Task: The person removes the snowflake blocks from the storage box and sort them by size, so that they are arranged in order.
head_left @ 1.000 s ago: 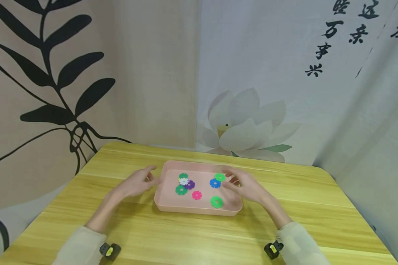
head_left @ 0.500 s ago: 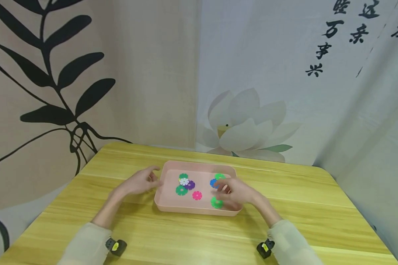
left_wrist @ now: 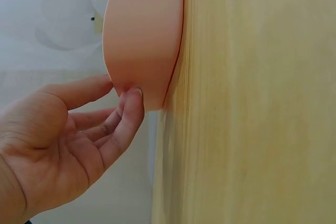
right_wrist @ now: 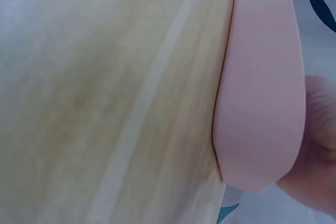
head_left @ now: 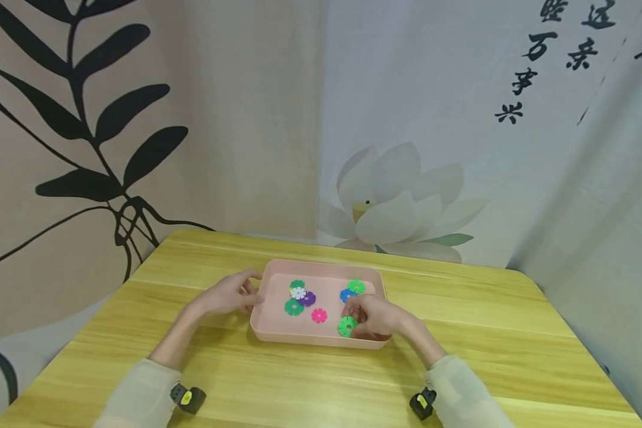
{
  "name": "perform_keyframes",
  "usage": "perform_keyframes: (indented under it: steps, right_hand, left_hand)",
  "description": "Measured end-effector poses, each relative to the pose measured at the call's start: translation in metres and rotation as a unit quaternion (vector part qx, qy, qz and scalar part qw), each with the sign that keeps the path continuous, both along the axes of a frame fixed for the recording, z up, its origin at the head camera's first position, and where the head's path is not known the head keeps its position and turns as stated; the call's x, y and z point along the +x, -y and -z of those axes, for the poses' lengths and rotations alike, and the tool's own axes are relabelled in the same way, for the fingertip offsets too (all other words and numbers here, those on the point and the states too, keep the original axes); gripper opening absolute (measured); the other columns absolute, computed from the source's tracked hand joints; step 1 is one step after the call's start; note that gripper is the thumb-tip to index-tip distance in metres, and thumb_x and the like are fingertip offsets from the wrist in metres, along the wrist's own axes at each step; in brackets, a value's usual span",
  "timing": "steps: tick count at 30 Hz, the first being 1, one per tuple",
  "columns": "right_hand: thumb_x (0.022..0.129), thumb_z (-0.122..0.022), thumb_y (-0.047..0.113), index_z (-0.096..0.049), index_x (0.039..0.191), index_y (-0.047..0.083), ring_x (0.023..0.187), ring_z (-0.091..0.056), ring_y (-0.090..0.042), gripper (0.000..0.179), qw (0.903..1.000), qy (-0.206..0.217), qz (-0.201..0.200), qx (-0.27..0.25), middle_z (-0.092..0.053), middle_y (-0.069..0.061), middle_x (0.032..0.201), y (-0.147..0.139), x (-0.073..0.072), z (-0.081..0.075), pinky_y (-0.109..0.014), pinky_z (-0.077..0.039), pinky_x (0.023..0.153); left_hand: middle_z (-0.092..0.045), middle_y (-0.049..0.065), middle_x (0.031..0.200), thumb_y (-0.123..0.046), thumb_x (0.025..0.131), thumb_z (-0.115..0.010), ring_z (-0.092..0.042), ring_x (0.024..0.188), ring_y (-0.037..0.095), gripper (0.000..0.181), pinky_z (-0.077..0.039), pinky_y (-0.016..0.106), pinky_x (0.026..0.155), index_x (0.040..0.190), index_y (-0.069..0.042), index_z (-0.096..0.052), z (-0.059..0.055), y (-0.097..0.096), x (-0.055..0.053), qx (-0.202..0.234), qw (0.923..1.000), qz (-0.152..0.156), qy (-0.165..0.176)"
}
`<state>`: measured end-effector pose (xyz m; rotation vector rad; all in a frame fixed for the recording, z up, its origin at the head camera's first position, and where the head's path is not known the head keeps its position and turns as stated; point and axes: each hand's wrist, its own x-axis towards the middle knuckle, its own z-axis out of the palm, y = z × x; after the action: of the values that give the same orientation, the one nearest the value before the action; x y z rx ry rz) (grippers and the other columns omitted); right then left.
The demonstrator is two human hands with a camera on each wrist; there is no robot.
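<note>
A pink tray on the wooden table holds several notched plastic snowflake discs. With thumb and fingertips, my left hand pinches the tray's left wall; the left wrist view shows the fingertips against its outer side. Inside the front right corner, my right hand pinches a green snowflake disc at its right edge. In the right wrist view, the tray wall hides the right fingers and that disc. Just beyond this hand lie a blue disc and a lighter green disc.
At the tray's left lie a white disc, a purple disc and green discs, bunched and overlapping. A pink disc lies near the middle. A printed curtain hangs behind the table.
My right hand has come forward and down from above the blue disc onto the front green disc, which has shifted slightly left. My left hand has moved right onto the tray's wall.
</note>
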<state>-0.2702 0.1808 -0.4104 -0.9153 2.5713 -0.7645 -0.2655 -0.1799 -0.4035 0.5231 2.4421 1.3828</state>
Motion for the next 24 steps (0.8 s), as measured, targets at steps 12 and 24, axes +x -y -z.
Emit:
perform_keyframes:
  steps: [12, 24]
  right_hand:
    - [0.096, -0.069, 0.009, -0.067, 0.088, 0.005, 0.065, -0.044, -0.005, 0.01, 0.998, -0.022, -0.013, -0.058, -0.051, 0.006, 0.071, -0.007, -0.003, -0.001, -0.019, -0.039, 0.059]
    - [0.097, -0.068, 0.008, -0.062, 0.109, -0.001, 0.068, -0.062, -0.022, 0.016, 0.9874, -0.037, 0.086, -0.127, -0.062, -0.004, 0.083, -0.026, -0.003, -0.012, -0.026, -0.054, 0.058]
  left_hand:
    - [-0.055, 0.018, 0.094, 0.0, 0.1, -0.06, -0.068, 0.077, 0.029, 0.054, -0.062, 0.044, 0.073, 0.145, 0.013, -0.035, 0.0, 0.0, 0.002, 0.026, 0.9996, 0.007, 0.007]
    - [-0.056, 0.017, 0.094, 0.0, 0.1, -0.059, -0.068, 0.077, 0.028, 0.054, -0.062, 0.04, 0.071, 0.146, 0.014, -0.033, -0.001, 0.0, 0.002, 0.015, 0.9998, 0.012, -0.003]
